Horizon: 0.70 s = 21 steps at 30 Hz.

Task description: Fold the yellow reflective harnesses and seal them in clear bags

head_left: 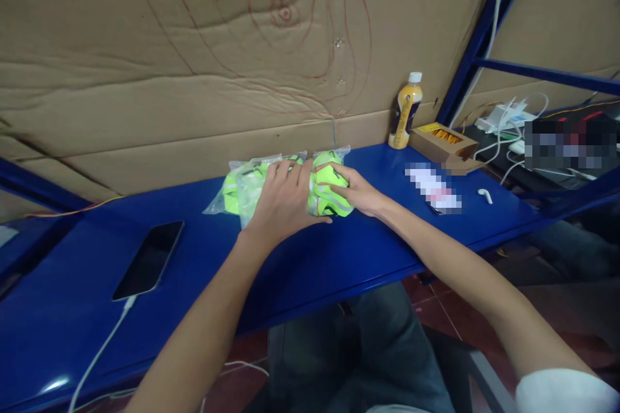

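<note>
A clear plastic bag of neon yellow-green fabric with grey reflective stripes [242, 187] lies on the blue table [314, 258], in front of the cardboard wall. My left hand [283, 197] rests on top of its middle, fingers curled over it and thumb below. My right hand [356, 190] presses against the bag's right end, where the green bundle [329, 197] bulges, fingers closed on it.
A black phone [149, 259] on a white cable lies at the left. At the back right stand a yellow drink bottle [405, 111] and an open cardboard box [442, 142]. A white earbud [485, 195] lies near the right edge; chargers and cables [504, 119] sit beyond.
</note>
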Each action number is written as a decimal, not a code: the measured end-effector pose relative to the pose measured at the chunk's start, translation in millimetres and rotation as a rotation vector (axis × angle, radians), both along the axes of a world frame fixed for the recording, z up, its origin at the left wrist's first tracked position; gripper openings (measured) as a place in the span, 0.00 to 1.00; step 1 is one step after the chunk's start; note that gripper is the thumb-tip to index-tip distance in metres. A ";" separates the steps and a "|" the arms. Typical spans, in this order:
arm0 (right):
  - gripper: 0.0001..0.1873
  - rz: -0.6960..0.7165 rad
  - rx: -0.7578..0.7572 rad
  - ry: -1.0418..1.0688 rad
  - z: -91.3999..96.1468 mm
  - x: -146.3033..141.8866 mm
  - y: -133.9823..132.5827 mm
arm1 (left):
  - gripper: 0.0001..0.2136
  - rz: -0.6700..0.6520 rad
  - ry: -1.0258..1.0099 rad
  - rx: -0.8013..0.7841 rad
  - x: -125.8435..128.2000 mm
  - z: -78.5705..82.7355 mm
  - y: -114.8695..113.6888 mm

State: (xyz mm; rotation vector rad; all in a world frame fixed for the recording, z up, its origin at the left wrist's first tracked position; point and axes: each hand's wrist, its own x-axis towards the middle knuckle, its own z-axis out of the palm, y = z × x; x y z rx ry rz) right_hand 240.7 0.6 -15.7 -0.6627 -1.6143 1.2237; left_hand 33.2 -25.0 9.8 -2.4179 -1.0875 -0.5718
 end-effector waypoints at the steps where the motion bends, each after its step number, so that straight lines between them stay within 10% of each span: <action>1: 0.25 0.018 -0.020 -0.002 -0.9 1.9 1.3 | 0.62 -0.023 -0.019 -0.003 -1.1 0.1 1.7; 11: 0.27 -0.273 0.124 0.044 -5.9 -9.7 -1.6 | 0.53 -0.080 -0.080 0.106 6.5 -15.1 5.2; 21: 0.31 0.095 -0.043 -0.184 11.0 4.1 -13.2 | 0.67 -0.014 -0.121 -0.046 4.0 -9.9 2.5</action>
